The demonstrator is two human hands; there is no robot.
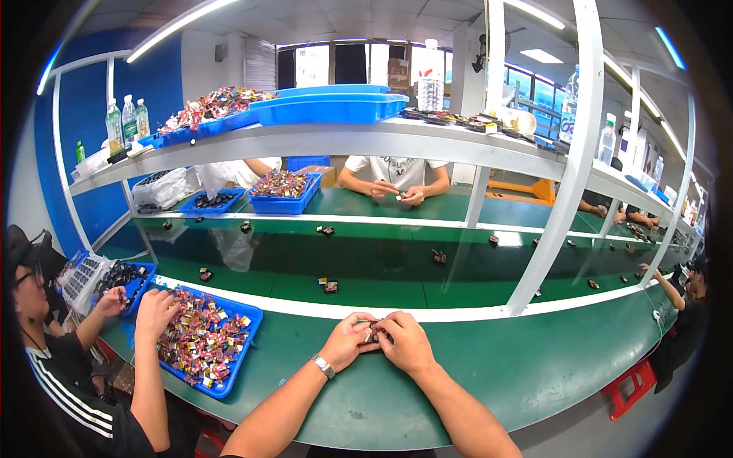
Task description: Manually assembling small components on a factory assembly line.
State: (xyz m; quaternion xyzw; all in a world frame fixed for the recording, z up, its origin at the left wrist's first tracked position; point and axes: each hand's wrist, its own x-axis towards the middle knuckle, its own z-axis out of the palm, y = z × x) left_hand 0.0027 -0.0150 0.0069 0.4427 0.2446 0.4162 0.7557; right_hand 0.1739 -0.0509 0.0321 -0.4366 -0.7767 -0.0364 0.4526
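Observation:
Over the near green bench, my left hand (347,341) and my right hand (406,342) meet, both closed around a small dark and red part (373,333). My fingers cover most of it, so its exact kind cannot be made out. A watch with a metal band (324,367) sits on my left wrist. To the left of my hands stands a blue tray (256,319) heaped with small red, yellow and white pieces (202,336). A co-worker's hand (156,313) reaches over that tray's far left corner.
Beyond a white rail runs a green conveyor belt (382,259) with scattered small parts (329,286). A white shelf (305,149) on posts (561,168) spans above it, carrying blue trays (328,109) and bottles. Co-workers sit left, right and opposite. A red stool (631,388) stands at right.

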